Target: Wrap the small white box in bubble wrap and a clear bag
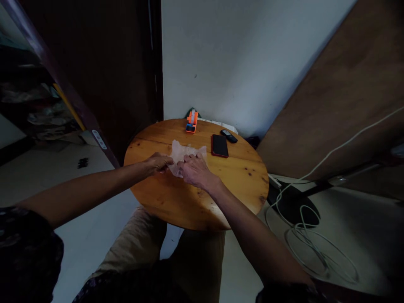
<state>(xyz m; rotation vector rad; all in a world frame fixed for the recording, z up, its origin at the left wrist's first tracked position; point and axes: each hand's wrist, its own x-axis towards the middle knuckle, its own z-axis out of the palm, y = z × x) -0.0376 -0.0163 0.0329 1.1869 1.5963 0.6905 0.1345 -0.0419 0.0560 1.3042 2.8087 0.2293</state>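
Note:
A thin, crinkled, whitish see-through sheet (179, 150) lies over the round wooden table; I cannot tell whether it is paper or plastic. My left hand (159, 163) pinches its left edge between thumb and fingers. On the sheet's right part rests my right hand (195, 169), its fingers curled down into the creases and closed on it. Whatever may be under the right fingers is hidden. Beyond the sheet, toward the wall, stands an orange and blue tape dispenser (192, 122). To the right of the sheet lies a dark phone with a red edge (219, 145).
The wooden table (240, 181) stands against a pale wall. A small black keypad handset (229, 136) lies behind the phone. On the floor at right are a coiled pale cable (311, 235) and a black stand base (293, 206). A dark door (94, 54) is at left.

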